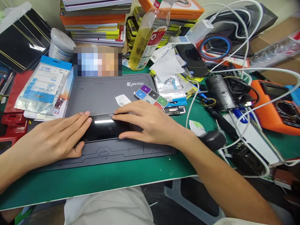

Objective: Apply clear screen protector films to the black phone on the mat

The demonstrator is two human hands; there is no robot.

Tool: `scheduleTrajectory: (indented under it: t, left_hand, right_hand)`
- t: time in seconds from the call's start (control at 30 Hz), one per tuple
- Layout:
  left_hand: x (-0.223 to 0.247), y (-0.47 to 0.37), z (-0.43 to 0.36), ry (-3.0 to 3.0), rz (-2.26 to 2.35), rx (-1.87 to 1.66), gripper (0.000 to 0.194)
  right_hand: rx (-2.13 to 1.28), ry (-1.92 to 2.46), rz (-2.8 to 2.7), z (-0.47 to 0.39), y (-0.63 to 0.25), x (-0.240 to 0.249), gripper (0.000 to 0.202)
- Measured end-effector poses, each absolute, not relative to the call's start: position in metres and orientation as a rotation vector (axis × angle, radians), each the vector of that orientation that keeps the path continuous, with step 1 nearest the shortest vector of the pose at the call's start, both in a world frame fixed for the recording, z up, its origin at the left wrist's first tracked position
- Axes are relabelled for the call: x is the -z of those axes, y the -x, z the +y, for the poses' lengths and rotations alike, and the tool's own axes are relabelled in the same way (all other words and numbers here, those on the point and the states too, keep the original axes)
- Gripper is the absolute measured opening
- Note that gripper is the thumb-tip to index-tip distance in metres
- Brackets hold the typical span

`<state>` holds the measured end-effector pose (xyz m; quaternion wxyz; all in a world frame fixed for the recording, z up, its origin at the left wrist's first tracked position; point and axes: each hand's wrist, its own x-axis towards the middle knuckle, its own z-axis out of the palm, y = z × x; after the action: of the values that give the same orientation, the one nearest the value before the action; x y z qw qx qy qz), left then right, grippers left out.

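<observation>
Fingers (127,118) of left hand (50,137) and right hand (151,123): grasping black, glossy, rectangular phone (100,129), on dark-grey, WKTOO-marked, flat mat (98,93). Possible fault: cracking, from uneven finger pressure.

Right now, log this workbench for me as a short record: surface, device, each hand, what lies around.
Surface: dark grey WKTOO mat on a green tabletop
Device: glossy black smartphone, over the mat
Left hand: fingers together, touching the device's left end
Right hand: fingers spread across its right part
On mat: white paper scrap
Behind mat: plastic bottle of yellow liquid, tilted in view
Far right: orange multimeter
Grip firmness: cannot be told
</observation>
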<state>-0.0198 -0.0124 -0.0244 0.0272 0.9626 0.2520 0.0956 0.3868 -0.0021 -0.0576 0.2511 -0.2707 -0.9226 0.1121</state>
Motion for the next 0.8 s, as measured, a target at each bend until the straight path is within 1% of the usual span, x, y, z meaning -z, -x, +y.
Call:
scheduleTrajectory:
  t: [0.13, 0.2, 0.43, 0.63, 0.8]
  left_hand:
    - [0.022, 0.019, -0.014, -2.986, 0.802, -0.252, 0.104]
    - [0.021, 0.019, -0.016, -3.011, 0.802, -0.231, 0.105]
    - [0.019, 0.022, -0.018, -2.957, 0.802, -0.208, 0.110]
    - [0.020, 0.021, -0.017, -2.909, 0.794, -0.226, 0.104]
    - [0.017, 0.021, -0.019, -2.792, 0.855, -0.220, 0.091]
  right_hand:
    - [-0.345, 0.809, -2.533, -0.002, -0.393, 0.052, 0.068]
    - [-0.332, 0.836, -2.544, -0.002, -0.396, 0.049, 0.072]
    - [-0.398, 0.915, -2.571, -0.001, -0.408, 0.044, 0.073]
    - [-0.401, 0.922, -2.562, -0.001, -0.407, 0.045, 0.074]
    - [-0.406, 0.941, -2.551, -0.001, -0.408, 0.047, 0.075]
